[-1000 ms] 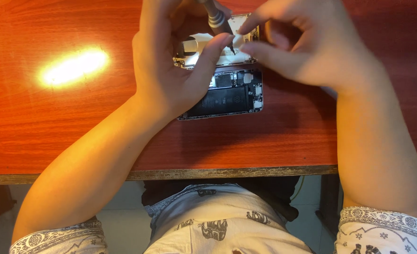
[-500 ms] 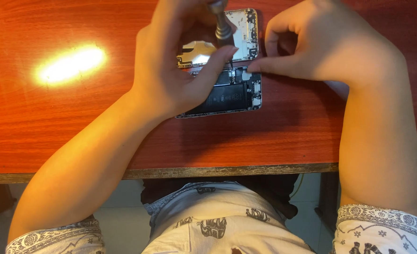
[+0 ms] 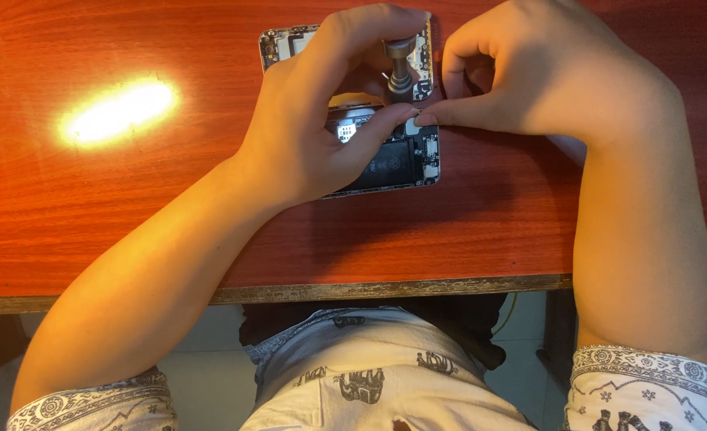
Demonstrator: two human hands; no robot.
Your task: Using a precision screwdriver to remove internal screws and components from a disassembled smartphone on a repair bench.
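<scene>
Left hand [image 3: 321, 120] now lower, gripping knurled metal screwdriver [image 3: 399, 68]; right hand [image 3: 545, 72] pinched over opened phone [image 3: 385, 160].

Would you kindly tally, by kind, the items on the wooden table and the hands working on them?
Opened phone, lying flat with its insides showing: 1
Metal screwdriver, upright in the left hand's grip: 1
Hands: 2, the left hand and the right hand, fingertips meeting over the phone
Wooden table: 1
Total: 5
</scene>
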